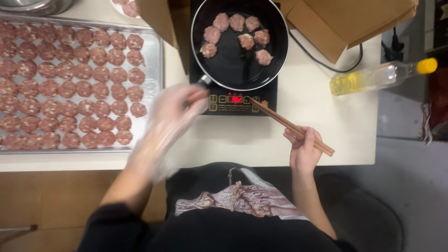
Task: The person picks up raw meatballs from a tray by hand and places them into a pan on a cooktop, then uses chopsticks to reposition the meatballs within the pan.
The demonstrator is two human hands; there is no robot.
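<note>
Standing at a white table (pixel 326 112), a person in a black printed top works over a black induction hob (pixel 238 100) whose small red display is lit. On it sits a round black frying pan (pixel 235 65) holding eight raw pink meat patties (pixel 246 41), grouped in the far half of the pan. The right hand (pixel 304 149) is closed around a pair of long brown wooden chopsticks (pixel 289 125), pinching them near their upper end; the tips point towards the hob's control strip, just short of the pan's rim. The left hand (pixel 170 116), in a thin clear plastic glove, is blurred with motion, fingers loosely spread, just beside the pan's handle; whether it touches the handle I cannot tell. To the left lies a large rectangular metal baking tray (pixel 154 86) packed with rows of the same raw patties. On the right of the table a clear plastic bottle of yellow oil with a yellow cap (pixel 380 76) lies on its side. Brown cardboard sheets (pixel 345 23) stand behind the hob.
</note>
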